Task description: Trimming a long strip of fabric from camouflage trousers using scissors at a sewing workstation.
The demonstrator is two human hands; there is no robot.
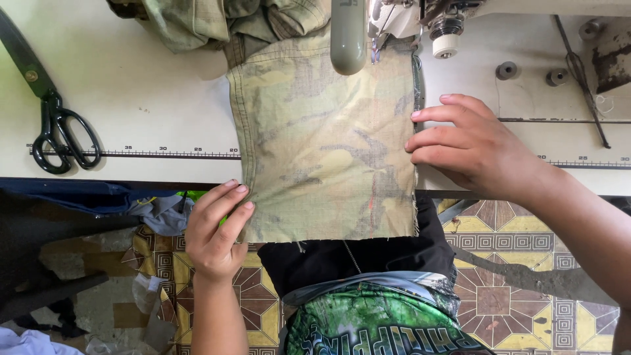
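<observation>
A camouflage cloth [325, 144] lies flat on the white table [151, 85], its far edge under the sewing machine [394, 20] and its near edge hanging over the table's near side.

The left hand [213, 233] pinches the cloth's near left corner, fingers [233, 197] curled over the edge with the thumb hidden beneath. The right hand [476, 144] rests on the table at the cloth's right edge, its fingers [434, 118] nearly straight and close together, tips pressing the frayed edge without gripping anything.

The risk I judge greatest: the right fingertips sit close to the needle area, so a slip along that edge could bring them under it. Uneven tension from the two hands could also skew the cloth or wrinkle it, and the overhanging part could drag it off line.

Black scissors [56, 125] lie well apart at the far left.
</observation>
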